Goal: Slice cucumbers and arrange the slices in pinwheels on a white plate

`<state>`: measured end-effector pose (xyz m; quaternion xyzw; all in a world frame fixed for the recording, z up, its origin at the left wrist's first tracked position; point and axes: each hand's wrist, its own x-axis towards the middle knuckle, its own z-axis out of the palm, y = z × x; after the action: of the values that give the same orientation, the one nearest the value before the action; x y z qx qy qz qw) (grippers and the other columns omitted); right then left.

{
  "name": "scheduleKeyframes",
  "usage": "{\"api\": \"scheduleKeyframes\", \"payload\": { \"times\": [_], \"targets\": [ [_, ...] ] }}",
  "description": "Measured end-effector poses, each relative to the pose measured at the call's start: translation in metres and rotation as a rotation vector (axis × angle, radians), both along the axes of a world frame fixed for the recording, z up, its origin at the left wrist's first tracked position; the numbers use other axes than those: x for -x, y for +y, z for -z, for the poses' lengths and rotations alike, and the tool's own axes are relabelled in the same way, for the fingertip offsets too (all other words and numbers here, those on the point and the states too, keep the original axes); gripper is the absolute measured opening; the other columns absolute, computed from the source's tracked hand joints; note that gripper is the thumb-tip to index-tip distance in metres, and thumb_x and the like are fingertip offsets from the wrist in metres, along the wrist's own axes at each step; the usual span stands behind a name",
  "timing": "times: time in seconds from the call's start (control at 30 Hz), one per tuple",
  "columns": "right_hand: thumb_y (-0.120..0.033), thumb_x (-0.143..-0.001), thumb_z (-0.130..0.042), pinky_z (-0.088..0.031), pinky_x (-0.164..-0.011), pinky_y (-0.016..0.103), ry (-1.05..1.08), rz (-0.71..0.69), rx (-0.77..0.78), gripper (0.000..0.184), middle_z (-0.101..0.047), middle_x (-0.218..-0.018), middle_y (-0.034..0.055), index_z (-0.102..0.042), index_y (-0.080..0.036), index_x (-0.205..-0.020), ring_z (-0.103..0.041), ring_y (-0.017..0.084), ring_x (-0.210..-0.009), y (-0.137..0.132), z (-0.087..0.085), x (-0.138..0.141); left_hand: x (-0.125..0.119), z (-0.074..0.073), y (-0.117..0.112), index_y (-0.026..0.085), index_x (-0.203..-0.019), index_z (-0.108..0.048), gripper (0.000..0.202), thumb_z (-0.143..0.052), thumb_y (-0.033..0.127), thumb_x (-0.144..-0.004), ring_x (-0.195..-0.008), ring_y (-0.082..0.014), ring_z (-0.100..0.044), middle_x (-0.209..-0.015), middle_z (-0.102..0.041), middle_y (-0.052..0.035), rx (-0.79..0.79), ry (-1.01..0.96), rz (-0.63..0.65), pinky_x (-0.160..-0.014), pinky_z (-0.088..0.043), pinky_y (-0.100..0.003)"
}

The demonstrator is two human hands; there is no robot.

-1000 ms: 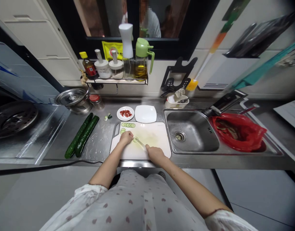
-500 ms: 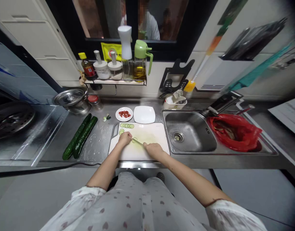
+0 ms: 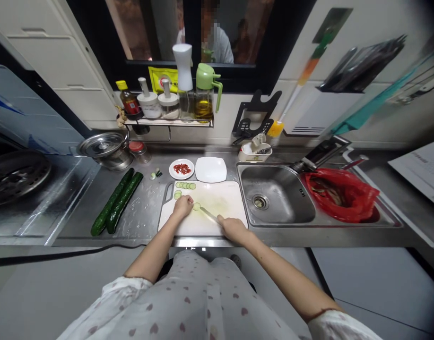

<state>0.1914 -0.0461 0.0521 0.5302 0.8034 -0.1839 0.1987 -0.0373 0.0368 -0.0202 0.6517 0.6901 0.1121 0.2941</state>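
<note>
On the white cutting board (image 3: pixel 224 198) my left hand (image 3: pixel 182 206) is curled over a piece of cucumber that it mostly hides. A fresh slice (image 3: pixel 196 206) lies just right of its fingers. My right hand (image 3: pixel 232 227) grips the handle of a knife (image 3: pixel 209 214), whose blade points toward the left hand and lies a little apart from the slice. Several cut cucumber slices (image 3: pixel 186 185) sit in a row at the board's far left corner.
Two whole cucumbers (image 3: pixel 116 202) lie on the wet steel counter to the left. A dish of red chilli (image 3: pixel 182 168) and a white plate (image 3: pixel 211 169) stand behind the board. The sink (image 3: pixel 273 200) and a red bag (image 3: pixel 341 194) are at right, a lidded pot (image 3: pixel 105 147) at back left.
The knife has drawn back to the right, away from my left hand, leaving a cut slice beside the fingers. My left hand has stayed in place.
</note>
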Motion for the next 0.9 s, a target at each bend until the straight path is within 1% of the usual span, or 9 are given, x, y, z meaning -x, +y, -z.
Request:
{"api": "scheduleKeyframes", "payload": {
  "times": [0.1, 0.2, 0.3, 0.4, 0.5, 0.67, 0.73, 0.8, 0.9],
  "targets": [
    [-0.018, -0.088, -0.042, -0.041, -0.075, 0.03, 0.047, 0.047, 0.01, 0.031, -0.068, -0.104, 0.0137, -0.047, -0.019, -0.118, -0.065, 0.025, -0.096, 0.0, -0.001, -0.006, -0.002, 0.0, -0.009, 0.019, -0.089, -0.064, 0.013, -0.056, 0.016, -0.079, -0.087, -0.0188, -0.059, -0.091, -0.065, -0.0063, -0.081, 0.048, 0.048, -0.077, -0.043, -0.028],
    [-0.021, -0.089, -0.038, -0.039, -0.071, 0.029, 0.084, 0.153, -0.012, 0.029, -0.068, -0.103, 0.0127, -0.047, -0.019, -0.117, -0.065, 0.024, -0.093, 0.003, 0.002, -0.01, -0.004, 0.0, -0.017, 0.019, -0.094, -0.064, 0.016, -0.054, 0.019, -0.081, -0.093, -0.0211, -0.058, -0.095, -0.063, -0.008, -0.137, 0.072, 0.076, -0.083, -0.043, -0.03],
    [-0.022, -0.09, -0.036, -0.039, -0.071, 0.029, 0.072, 0.291, -0.064, 0.031, -0.068, -0.104, 0.0129, -0.045, -0.019, -0.119, -0.064, 0.024, -0.094, 0.009, 0.006, -0.012, -0.007, 0.0, -0.019, 0.019, -0.096, -0.063, 0.017, -0.057, 0.023, -0.08, -0.095, -0.0226, -0.057, -0.098, -0.061, -0.0085, -0.139, 0.087, 0.074, -0.084, -0.043, -0.031],
    [-0.023, -0.091, -0.037, -0.038, -0.072, 0.029, 0.053, 0.373, -0.075, 0.032, -0.068, -0.105, 0.0131, -0.045, -0.019, -0.121, -0.064, 0.024, -0.095, 0.013, 0.01, -0.013, -0.012, 0.0, -0.017, 0.02, -0.092, -0.063, 0.014, -0.058, 0.021, -0.078, -0.094, -0.0218, -0.058, -0.098, -0.061, -0.008, -0.114, 0.086, 0.053, -0.082, -0.043, -0.03],
    [-0.022, -0.09, -0.037, -0.039, -0.073, 0.029, 0.054, 0.4, -0.066, 0.032, -0.067, -0.105, 0.0131, -0.044, -0.019, -0.121, -0.065, 0.024, -0.095, 0.016, 0.012, -0.014, -0.016, -0.002, -0.014, 0.02, -0.085, -0.063, 0.009, -0.058, 0.018, -0.077, -0.088, -0.0194, -0.059, -0.095, -0.063, -0.0065, -0.086, 0.049, 0.01, -0.076, -0.042, -0.028],
    [-0.022, -0.09, -0.036, -0.04, -0.075, 0.031, 0.039, 0.415, -0.056, 0.032, -0.067, -0.105, 0.014, -0.045, -0.018, -0.121, -0.064, 0.025, -0.097, 0.019, 0.014, -0.014, -0.018, -0.005, -0.016, 0.022, -0.077, -0.062, 0.005, -0.062, 0.018, -0.075, -0.073, -0.0144, -0.059, -0.078, -0.067, -0.0004, -0.032, -0.111, -0.072, -0.066, -0.039, -0.024],
    [-0.022, -0.09, -0.036, -0.04, -0.075, 0.031, 0.033, 0.42, -0.046, 0.032, -0.067, -0.105, 0.0146, -0.045, -0.018, -0.121, -0.064, 0.026, -0.097, 0.02, 0.014, -0.013, -0.016, -0.004, -0.019, 0.021, -0.075, -0.061, 0.004, -0.065, 0.02, -0.073, -0.07, -0.0127, -0.058, -0.074, -0.066, 0.0008, -0.034, -0.191, -0.109, -0.064, -0.038, -0.022],
    [-0.022, -0.09, -0.036, -0.041, -0.074, 0.032, 0.029, 0.423, -0.036, 0.033, -0.066, -0.104, 0.0151, -0.045, -0.017, -0.122, -0.064, 0.027, -0.097, 0.021, 0.015, -0.012, -0.011, -0.002, -0.021, 0.02, -0.073, -0.06, 0.008, -0.067, 0.024, -0.072, -0.065, -0.0111, -0.057, -0.071, -0.064, 0.0016, -0.034, -0.265, -0.142, -0.061, -0.038, -0.021],
    [-0.022, -0.09, -0.035, -0.041, -0.073, 0.032, 0.029, 0.424, -0.036, 0.033, -0.067, -0.104, 0.015, -0.044, -0.017, -0.122, -0.065, 0.027, -0.097, 0.022, 0.015, -0.012, 0.001, 0.002, -0.023, 0.019, -0.07, -0.06, 0.013, -0.07, 0.029, -0.07, -0.061, -0.0101, -0.054, -0.066, -0.061, 0.0027, -0.04, -0.322, -0.191, -0.058, -0.037, -0.02]
  ]
}}
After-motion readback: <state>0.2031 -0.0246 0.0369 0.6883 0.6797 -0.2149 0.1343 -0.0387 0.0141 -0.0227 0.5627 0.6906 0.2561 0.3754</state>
